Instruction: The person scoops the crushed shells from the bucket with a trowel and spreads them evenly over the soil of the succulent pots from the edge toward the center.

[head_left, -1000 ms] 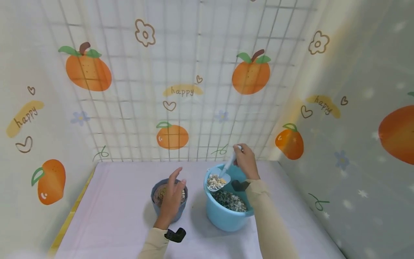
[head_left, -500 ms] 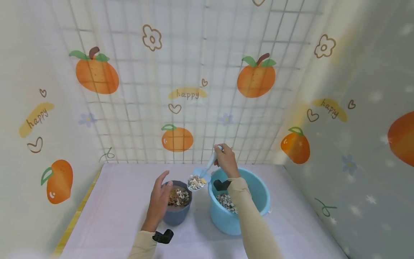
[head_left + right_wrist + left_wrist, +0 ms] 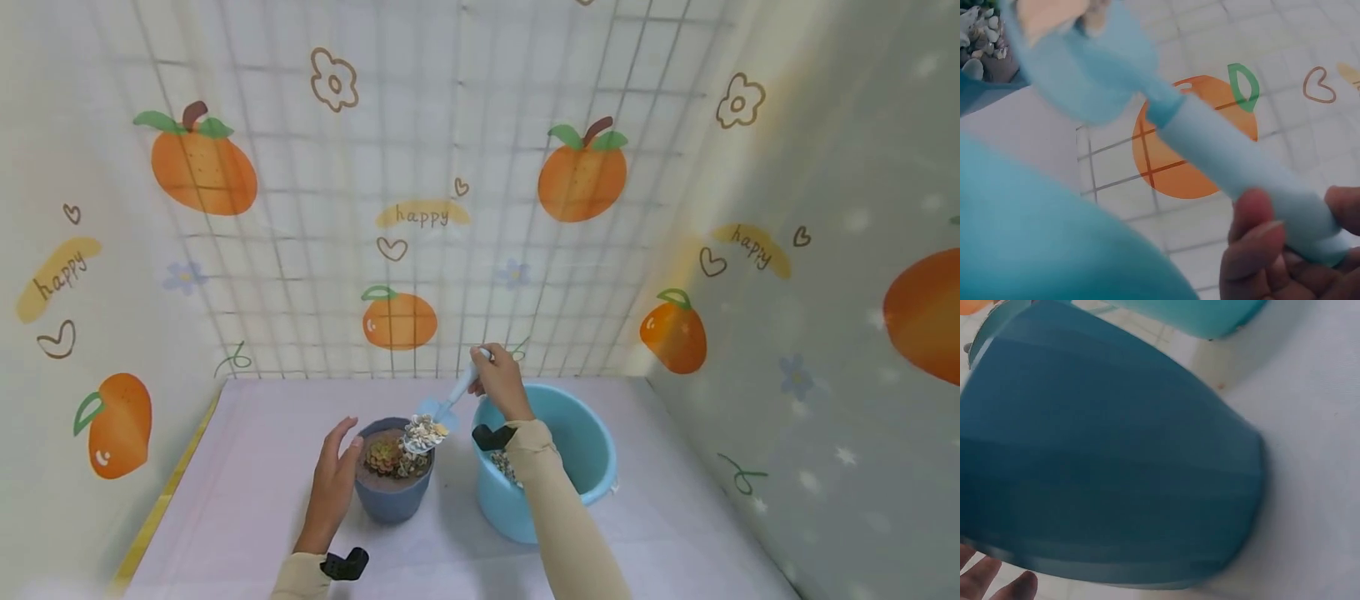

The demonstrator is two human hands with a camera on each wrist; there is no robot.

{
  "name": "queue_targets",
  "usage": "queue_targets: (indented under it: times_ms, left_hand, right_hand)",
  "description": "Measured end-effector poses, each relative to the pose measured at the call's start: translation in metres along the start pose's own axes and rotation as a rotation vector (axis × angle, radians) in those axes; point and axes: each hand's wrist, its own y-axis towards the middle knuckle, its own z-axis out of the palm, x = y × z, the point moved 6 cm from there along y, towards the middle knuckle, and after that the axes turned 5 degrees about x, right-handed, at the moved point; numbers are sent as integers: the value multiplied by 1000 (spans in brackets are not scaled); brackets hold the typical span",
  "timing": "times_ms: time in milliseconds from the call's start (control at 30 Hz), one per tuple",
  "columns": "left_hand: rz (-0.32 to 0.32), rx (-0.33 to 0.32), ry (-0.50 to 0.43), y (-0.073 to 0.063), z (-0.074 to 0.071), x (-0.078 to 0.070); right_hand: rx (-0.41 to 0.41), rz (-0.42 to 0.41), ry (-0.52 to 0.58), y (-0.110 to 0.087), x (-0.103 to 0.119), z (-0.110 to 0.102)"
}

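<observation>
The head view is showing a succulent (image 3: pixel 383 457) hidden from the left wrist view; the right hand (image 3: pixel 501 385) is pinching a scoop (image 3: pixel 1222 150), the left hand (image 3: pixel 330 487) hovering, loosely spread, at the planter's (image 3: pixel 393 502) nine o'clock.

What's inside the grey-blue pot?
Inside the pot: a rosette-shaped plant, brownish soil and pebbles. The loaded scoop hides part of the right side; what lies beneath it can't be seen.

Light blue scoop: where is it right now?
In the head view, the scoop is held in the right grip, its loaded end above the right side of the plant pot, left of the blue bucket.
</observation>
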Motion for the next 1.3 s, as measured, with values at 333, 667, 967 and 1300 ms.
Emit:
queue_targets:
  times_ms: [333,667,967,1300]
  left_hand:
    - [-38,45,-98,-4,17,29]
    - [-11,16,-171,-1,28,34]
    - [52,7,-149,0,24,33]
    - [56,27,-180,3,22,33]
  right_hand:
    - [27,22,-34,-3,1,3]
    - [33,-10,-63,-6,4,0]
    - [7,0,-62,-4,4,-1]
    - [-1,19,-74,-2,0,2]
